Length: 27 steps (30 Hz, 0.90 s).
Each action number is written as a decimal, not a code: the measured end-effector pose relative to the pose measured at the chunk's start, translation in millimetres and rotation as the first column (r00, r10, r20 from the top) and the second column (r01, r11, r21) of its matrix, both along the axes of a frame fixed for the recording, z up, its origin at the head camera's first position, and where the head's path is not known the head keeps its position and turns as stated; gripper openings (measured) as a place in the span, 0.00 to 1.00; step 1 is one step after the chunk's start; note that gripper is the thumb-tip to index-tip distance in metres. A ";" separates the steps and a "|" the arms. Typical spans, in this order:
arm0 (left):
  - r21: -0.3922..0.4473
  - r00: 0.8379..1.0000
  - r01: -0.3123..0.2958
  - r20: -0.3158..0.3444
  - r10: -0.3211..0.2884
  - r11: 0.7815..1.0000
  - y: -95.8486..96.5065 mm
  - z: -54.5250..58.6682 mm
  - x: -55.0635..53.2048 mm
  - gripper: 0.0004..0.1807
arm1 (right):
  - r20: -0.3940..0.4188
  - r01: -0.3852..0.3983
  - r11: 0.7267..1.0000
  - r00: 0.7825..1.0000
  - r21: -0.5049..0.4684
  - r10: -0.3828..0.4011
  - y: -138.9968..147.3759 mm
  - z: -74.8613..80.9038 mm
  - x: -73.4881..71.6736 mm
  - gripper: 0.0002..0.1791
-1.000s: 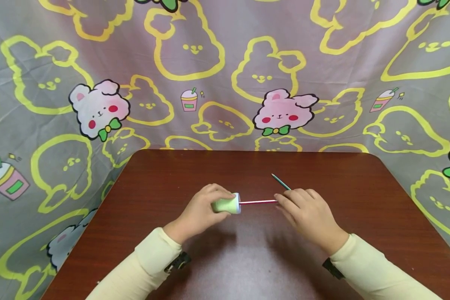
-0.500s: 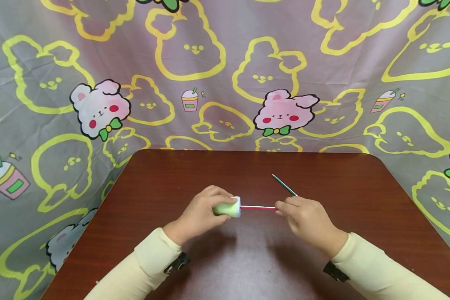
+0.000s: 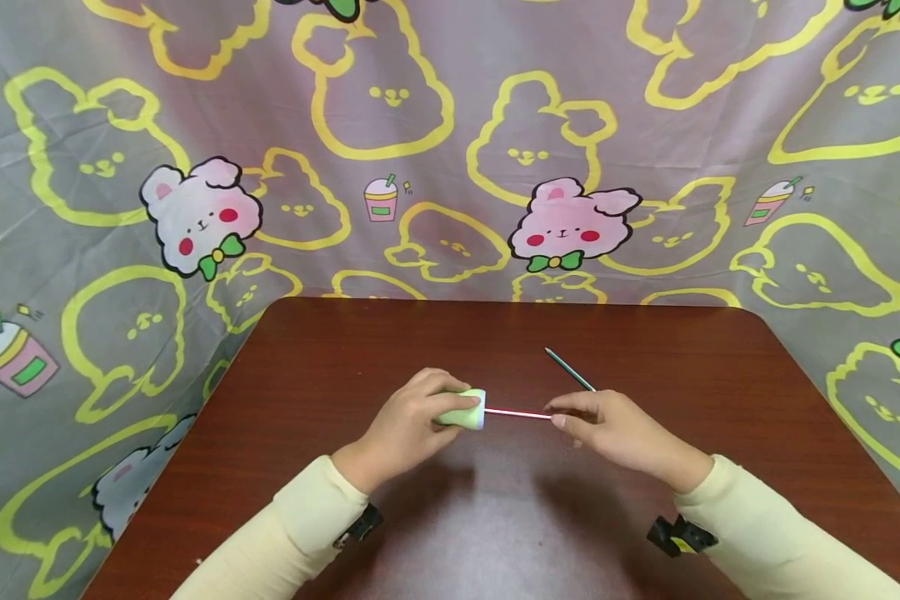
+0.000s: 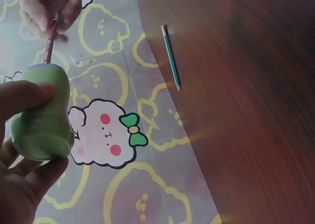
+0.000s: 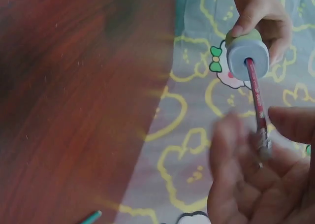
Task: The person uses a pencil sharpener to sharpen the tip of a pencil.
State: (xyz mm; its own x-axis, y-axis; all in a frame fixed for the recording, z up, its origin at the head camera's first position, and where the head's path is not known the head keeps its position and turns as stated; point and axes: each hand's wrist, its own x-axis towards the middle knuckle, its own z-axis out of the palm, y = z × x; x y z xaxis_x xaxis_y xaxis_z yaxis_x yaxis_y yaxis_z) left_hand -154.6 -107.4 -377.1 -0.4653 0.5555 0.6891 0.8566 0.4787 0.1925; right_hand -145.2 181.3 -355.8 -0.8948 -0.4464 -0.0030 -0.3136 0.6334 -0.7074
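Note:
My left hand (image 3: 412,421) grips a light green pencil sharpener (image 3: 461,412) with a pale blue front, held sideways above the table. From the round hole in that front (image 5: 238,64) sticks a red pencil (image 5: 257,93); its inner end is hidden. Around the pencil's outer end is my right hand (image 3: 615,429). In the right wrist view its thumb and fingers (image 5: 290,123) stand spread on either side of the pencil, with a gap showing; the forefinger is blurred. A teal pencil (image 3: 570,369) lies on the table behind the right hand.
A dark reddish-brown wooden table (image 3: 390,342) lies under both hands. Behind it and at its sides hangs a grey curtain (image 3: 450,100) with yellow cartoon outlines. Each wrist carries a black strapped device (image 3: 678,536).
My right hand has turned at the wrist, and its fingers have loosened from around the red pencil's end. The left hand and sharpener have barely shifted. The teal pencil stays put.

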 end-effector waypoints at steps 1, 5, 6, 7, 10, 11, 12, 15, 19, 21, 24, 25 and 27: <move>0.007 1.000 -0.004 0.018 0.004 1.000 -0.4 -0.4 -0.3 0.20 | -0.073 0.009 1.000 0.997 0.029 -0.006 -0.9 -0.2 0.9 0.19; 0.027 0.997 -0.019 0.074 0.017 0.999 -3.0 -2.6 -0.9 0.20 | -0.439 0.055 0.990 0.898 0.133 0.009 -2.9 -6.8 3.9 0.24; 0.032 0.996 -0.023 0.087 0.020 0.999 -3.6 -2.9 -0.8 0.21 | -0.538 0.064 0.987 0.843 0.149 0.026 -3.0 -9.1 3.9 0.25; 0.037 0.995 -0.027 0.101 0.023 0.999 -4.2 -3.0 -0.6 0.21 | -0.625 0.076 0.984 0.779 0.160 0.042 -2.8 -11.2 3.8 0.26; 0.046 0.988 -0.040 0.151 0.032 0.998 -5.2 -1.7 0.6 0.22 | -0.794 0.075 0.985 0.604 0.153 0.077 -3.3 -16.1 1.5 0.21; 0.048 0.985 -0.043 0.170 0.034 0.998 -5.2 -1.1 1.1 0.22 | -0.829 0.066 0.987 0.552 0.147 0.087 -3.6 -17.3 0.4 0.20; 0.050 0.981 -0.046 0.188 0.036 0.998 -5.1 -0.4 1.7 0.22 | -0.863 0.053 0.989 0.497 0.136 0.092 -4.2 -18.2 -0.9 0.20; 0.060 0.967 -0.055 0.253 0.038 0.997 -4.4 1.8 3.7 0.21 | -0.934 0.018 0.992 0.340 0.122 0.109 -6.4 -20.6 -4.2 0.21; 0.090 0.931 -0.061 0.363 0.024 0.994 -4.1 3.7 6.3 0.21 | -0.972 0.002 0.989 0.186 0.149 0.146 -8.2 -23.6 -6.6 0.16; 0.098 0.910 -0.062 0.415 0.015 0.993 -4.6 4.4 7.3 0.21 | -0.975 0.001 0.985 0.147 0.171 0.169 -8.2 -24.8 -6.8 0.16; 0.098 0.880 -0.051 0.475 -0.001 0.994 -6.6 5.9 7.9 0.21 | -0.972 -0.005 0.979 0.120 0.205 0.204 -7.2 -25.7 -6.6 0.16; 0.091 0.874 -0.042 0.486 -0.007 0.995 -7.4 5.9 7.6 0.21 | -0.970 -0.011 0.977 0.114 0.213 0.212 -7.0 -26.0 -6.6 0.16; 0.079 0.862 -0.027 0.507 -0.017 0.996 -8.5 7.4 7.7 0.21 | -0.970 -0.030 0.976 0.109 0.217 0.219 -7.1 -26.2 -6.5 0.16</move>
